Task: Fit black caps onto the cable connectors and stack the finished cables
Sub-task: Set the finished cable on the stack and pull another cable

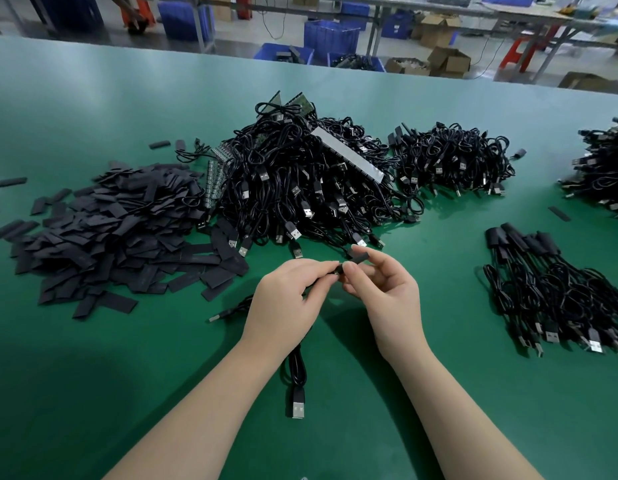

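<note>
Pinching a black cap [358, 257] between thumb and fingertips, the right hand [387, 292] meets the left hand [286, 299], whose grip is closed on the connector [338, 270] end of a black cable [296, 370]; cap and connector touch above the green table [93, 375]. That cable's USB plug [298, 405] lies near the left wrist. Loose caps [120, 237] are heaped far left, uncapped cables [300, 181] behind, finished cables [549, 289] stacked at right
</note>
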The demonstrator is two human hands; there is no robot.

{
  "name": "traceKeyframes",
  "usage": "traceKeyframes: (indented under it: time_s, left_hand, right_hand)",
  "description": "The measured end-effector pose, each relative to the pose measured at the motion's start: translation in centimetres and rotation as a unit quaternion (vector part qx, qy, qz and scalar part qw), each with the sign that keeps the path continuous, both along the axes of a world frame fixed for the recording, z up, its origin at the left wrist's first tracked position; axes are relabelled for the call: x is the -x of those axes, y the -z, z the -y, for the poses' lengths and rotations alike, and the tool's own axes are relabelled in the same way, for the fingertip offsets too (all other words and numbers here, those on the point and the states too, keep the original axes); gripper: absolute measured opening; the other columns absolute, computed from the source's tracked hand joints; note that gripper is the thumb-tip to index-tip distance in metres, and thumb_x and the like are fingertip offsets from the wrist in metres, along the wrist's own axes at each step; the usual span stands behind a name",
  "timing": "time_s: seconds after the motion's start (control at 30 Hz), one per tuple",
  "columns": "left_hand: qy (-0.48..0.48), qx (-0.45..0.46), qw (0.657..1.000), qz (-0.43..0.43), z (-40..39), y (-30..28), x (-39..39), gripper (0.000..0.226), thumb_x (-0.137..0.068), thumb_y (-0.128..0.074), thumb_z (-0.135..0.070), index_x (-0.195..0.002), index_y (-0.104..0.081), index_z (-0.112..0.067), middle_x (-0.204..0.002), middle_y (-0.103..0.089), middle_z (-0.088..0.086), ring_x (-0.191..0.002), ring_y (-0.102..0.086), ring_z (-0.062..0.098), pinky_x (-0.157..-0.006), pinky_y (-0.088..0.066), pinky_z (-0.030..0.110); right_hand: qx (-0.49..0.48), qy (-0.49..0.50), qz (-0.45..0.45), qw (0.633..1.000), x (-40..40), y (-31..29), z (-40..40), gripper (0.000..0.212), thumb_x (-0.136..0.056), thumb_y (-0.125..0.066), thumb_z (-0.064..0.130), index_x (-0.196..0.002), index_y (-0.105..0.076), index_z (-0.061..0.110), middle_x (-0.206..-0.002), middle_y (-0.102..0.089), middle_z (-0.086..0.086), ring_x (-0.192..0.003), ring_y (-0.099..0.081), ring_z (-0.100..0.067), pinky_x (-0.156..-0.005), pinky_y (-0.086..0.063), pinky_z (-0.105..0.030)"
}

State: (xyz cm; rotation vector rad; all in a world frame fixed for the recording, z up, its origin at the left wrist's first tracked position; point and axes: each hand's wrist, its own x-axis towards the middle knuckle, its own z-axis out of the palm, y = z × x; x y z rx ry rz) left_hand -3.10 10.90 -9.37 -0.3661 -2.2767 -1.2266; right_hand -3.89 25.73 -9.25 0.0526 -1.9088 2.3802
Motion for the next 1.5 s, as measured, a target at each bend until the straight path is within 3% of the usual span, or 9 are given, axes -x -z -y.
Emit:
traceKeyframes:
  time_s: [0.37,0.63,0.97,1.17,1.37,1.5]
  left_hand:
    - [0.009,-0.024,0.998,0.051,-0.02,0.46,0.49,0.023,-0.09,-0.067,-0.016,-0.107,-0.072,-0.031,-0.095,-0.06,-0.035,-0.098,-0.059,-0.008,-0.083,-0.045,0.008]
    - [0.004,-0.018,1.0,0.025,-0.07,0.62,0.16,0.021,-0.088,-0.069,-0.016,-0.107,-0.075,-0.025,-0.097,-0.058,-0.036,-0.097,-0.058,-0.014,-0.084,-0.041,0.002]
    - [-0.002,-0.022,0.999,0.038,0.14,0.91,-0.01,0.02,-0.09,-0.068,-0.018,-0.106,-0.075,-0.026,-0.097,-0.062,-0.032,-0.097,-0.06,-0.011,-0.082,-0.041,0.002]
    - [-0.004,-0.025,0.999,0.045,-0.04,0.91,-0.13,0.018,-0.091,-0.066,-0.02,-0.106,-0.075,-0.026,-0.097,-0.065,-0.025,-0.096,-0.061,-0.007,-0.081,-0.046,0.007]
    - [-0.007,-0.025,0.999,0.048,-0.06,0.96,-0.17,0.017,-0.092,-0.067,-0.021,-0.106,-0.074,-0.025,-0.099,-0.068,-0.02,-0.095,-0.061,-0.007,-0.078,-0.046,0.008]
    - [-0.012,0.015,0.999,0.038,-0.03,0.92,-0.28,0.019,-0.093,-0.066,-0.02,-0.11,-0.074,-0.02,-0.104,-0.071,-0.01,-0.1,-0.061,-0.002,-0.081,-0.047,0.009]
  right_hand:
    - [0.009,-0.016,0.016,1.0,0.29,0.26,0.05,0.03,-0.09,-0.071,0.006,-0.102,-0.076,0.033,-0.083,-0.074,-0.006,-0.086,-0.072,-0.017,-0.076,-0.056,-0.02]
    - [-0.002,-0.012,0.013,1.0,0.04,0.2,-0.11,0.021,-0.089,-0.072,0.007,-0.104,-0.072,0.022,-0.077,-0.072,-0.004,-0.08,-0.071,-0.013,-0.074,-0.054,-0.018]
    - [-0.028,-0.027,0.01,0.999,-0.15,0.37,-0.25,0.017,-0.089,-0.072,0.006,-0.1,-0.071,0.019,-0.069,-0.067,0.005,-0.073,-0.067,-0.012,-0.082,-0.058,-0.029]
    - [-0.007,-0.019,0.013,1.0,-0.24,0.28,-0.24,0.022,-0.09,-0.07,0.008,-0.108,-0.071,0.02,-0.076,-0.07,0.0,-0.079,-0.071,-0.015,-0.073,-0.054,-0.019]
    - [0.006,-0.022,0.013,1.0,-0.16,0.26,-0.23,0.023,-0.09,-0.07,0.006,-0.107,-0.073,0.02,-0.074,-0.069,0.002,-0.077,-0.071,-0.013,-0.073,-0.054,-0.019]
    - [-0.009,-0.014,0.013,1.0,-0.09,0.49,-0.09,0.02,-0.089,-0.072,0.007,-0.104,-0.073,0.019,-0.075,-0.069,0.001,-0.074,-0.069,-0.011,-0.079,-0.057,-0.026]
